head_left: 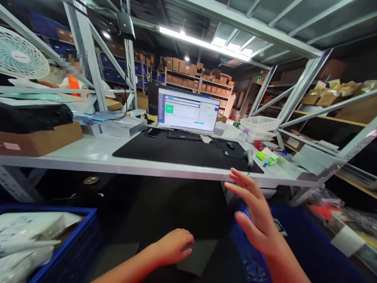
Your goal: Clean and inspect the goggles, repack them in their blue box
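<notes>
My right hand is raised in front of the desk edge, its fingers spread and nothing in them. It is nearest to the barcode scanner, which rests at the right end of the black desk mat, apart from my fingers. Lower down, my left hand hovers over the dark space below the desk. Its fingers bend loosely, the thumb stands apart, and no object shows in it. A monitor with a lit page stands behind the keyboard. The mouse lies on its small pad.
A blue crate with white plastic packages is at lower left. Another blue crate is below my right hand. A cardboard box and a phone lie on the desk. Behind the left frame is a person.
</notes>
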Tool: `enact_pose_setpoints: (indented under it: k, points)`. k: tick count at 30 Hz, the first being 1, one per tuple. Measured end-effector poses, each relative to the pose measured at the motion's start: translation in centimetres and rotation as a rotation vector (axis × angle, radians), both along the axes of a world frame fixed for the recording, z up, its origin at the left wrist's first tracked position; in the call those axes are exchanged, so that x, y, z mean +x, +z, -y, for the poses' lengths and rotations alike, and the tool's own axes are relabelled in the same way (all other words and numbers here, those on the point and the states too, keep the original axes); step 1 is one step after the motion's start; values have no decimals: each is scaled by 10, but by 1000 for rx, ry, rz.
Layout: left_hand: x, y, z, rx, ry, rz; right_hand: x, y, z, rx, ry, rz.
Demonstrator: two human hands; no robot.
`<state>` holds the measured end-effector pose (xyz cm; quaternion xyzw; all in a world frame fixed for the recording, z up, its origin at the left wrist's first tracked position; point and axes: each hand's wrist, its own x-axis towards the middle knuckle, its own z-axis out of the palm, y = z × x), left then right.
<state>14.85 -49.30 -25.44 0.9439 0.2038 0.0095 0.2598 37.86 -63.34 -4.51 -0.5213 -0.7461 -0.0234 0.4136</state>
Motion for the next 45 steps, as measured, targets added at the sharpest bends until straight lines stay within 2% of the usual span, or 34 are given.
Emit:
enact_pose_setpoints:
  k: [2, 4, 7, 9, 12, 14, 16, 19, 23, 27, 31, 33, 35, 40, 42, 45]
  points:
    - [10, 26, -28, 68, -57, 79, 24, -8, -62, -23, -38, -36]
    - [18, 47, -57, 156, -112, 159, 53, -27, -114, -99, -77, -32]
    - [26, 68, -99, 287, -166, 280, 92, -59, -176, -203, -90, -22]
    - [29, 79, -125, 355, -182, 358, 115, -74, -211, -226, -97, -19]
    - [31, 97, -160, 423, -178, 434, 152, -83, -265, -215, -116, 18]
    - [30, 109, -185, 447, -150, 436, 183, -84, -303, -218, -176, 71]
    - [30, 121, -214, 473, -100, 395, 218, -82, -341, -245, -310, 170]
    - [32, 134, -267, 545, 51, 342, 270, -75, -394, -340, -574, 272]
    - [43, 142, -353, 665, 347, 209, 323, -69, -443, -366, -740, 254]
    - [63, 150, -436, 737, 563, 120, 363, -77, -473, -388, -837, 231]
    - [87, 149, -498, 810, 661, 117, 398, -98, -504, -429, -877, 193]
    - [99, 139, -519, 833, 652, 128, 409, -109, -520, -403, -864, 207]
    - [107, 123, -536, 856, 630, 162, 417, -119, -533, -353, -827, 236]
    - [109, 79, -560, 936, 627, 303, 430, -136, -555, -309, -800, 248]
    - [106, 73, -563, 941, 640, 289, 435, -140, -559, -282, -797, 241]
    - [104, 75, -561, 893, 686, 205, 441, -146, -560, -237, -748, 243]
